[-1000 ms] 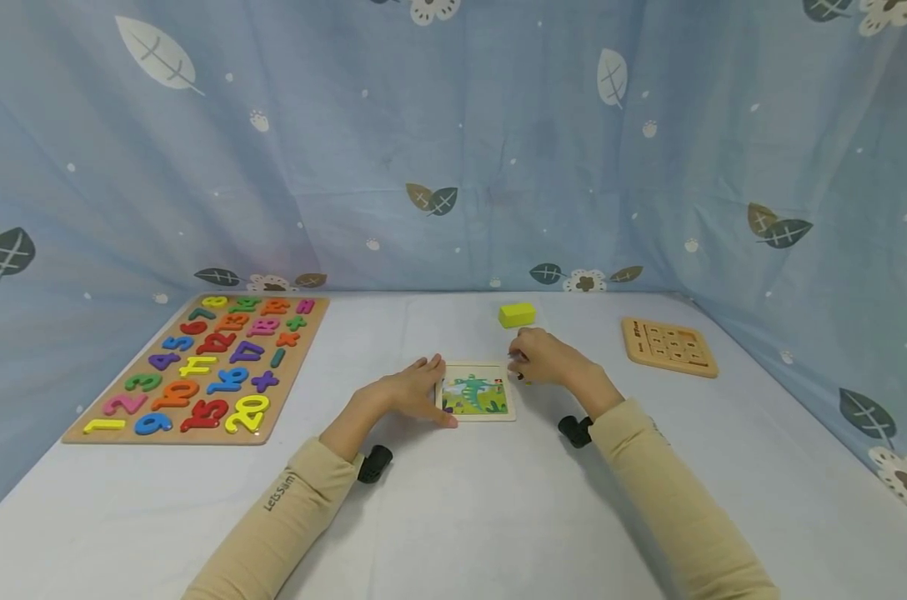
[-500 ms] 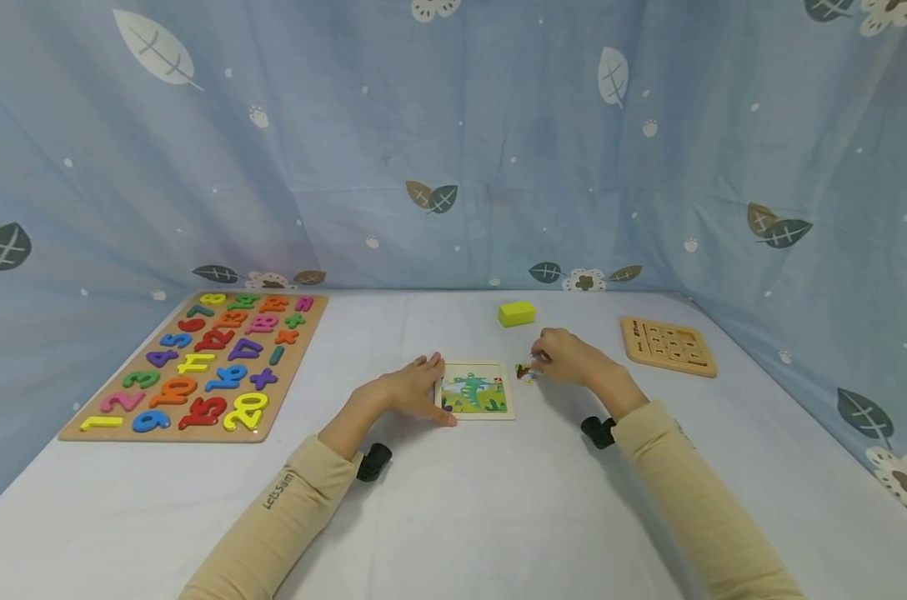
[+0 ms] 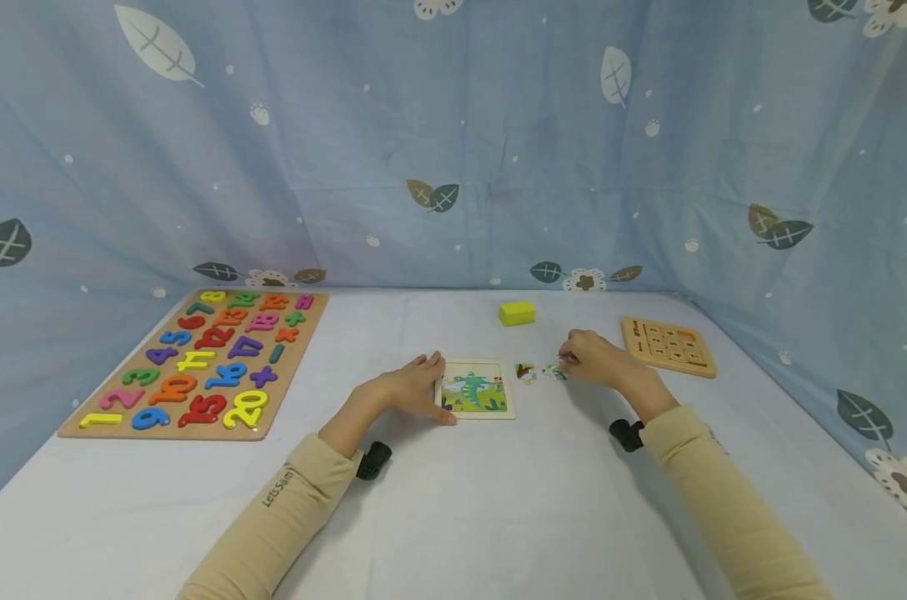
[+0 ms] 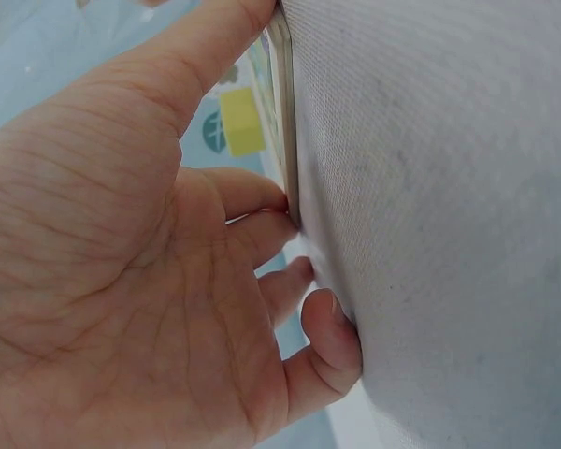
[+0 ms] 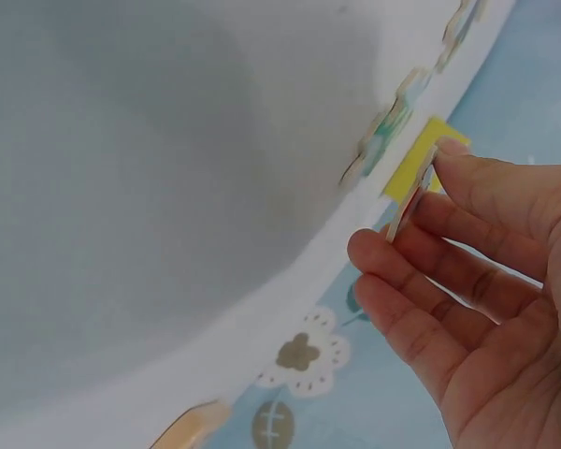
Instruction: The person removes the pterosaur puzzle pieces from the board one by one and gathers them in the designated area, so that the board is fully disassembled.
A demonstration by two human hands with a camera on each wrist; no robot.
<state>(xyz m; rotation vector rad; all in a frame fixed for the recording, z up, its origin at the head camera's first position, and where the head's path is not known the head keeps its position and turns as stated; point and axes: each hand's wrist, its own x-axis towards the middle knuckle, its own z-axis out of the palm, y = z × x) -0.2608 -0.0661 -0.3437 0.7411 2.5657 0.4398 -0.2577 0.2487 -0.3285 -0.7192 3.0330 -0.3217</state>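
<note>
In the head view a small framed jigsaw puzzle [image 3: 473, 388] with a green dinosaur picture lies at the table's middle. My left hand [image 3: 412, 389] holds its left side, thumb at the near corner and fingers against the edge. The left wrist view shows the fingertips touching the frame's thin edge [image 4: 288, 131]. To the right of the frame lie a brown-and-green jigsaw piece [image 3: 525, 372] and a green-and-white piece [image 3: 552, 372]. Beside the latter is my right hand [image 3: 592, 360], pinching a thin jigsaw piece [image 5: 413, 198] between thumb and fingers. The held piece's picture is mostly hidden.
A yellow block [image 3: 517, 313] stands behind the pieces. At the left lies a wooden number board [image 3: 288, 379] with coloured numerals. A small wooden tile board [image 3: 669, 347] sits at the right. A blue patterned curtain [image 3: 483, 142] borders the white table.
My right hand has moved right, away from the puzzle frame. Loose pieces it was covering now show on the table in a row. My left hand stays on the frame.
</note>
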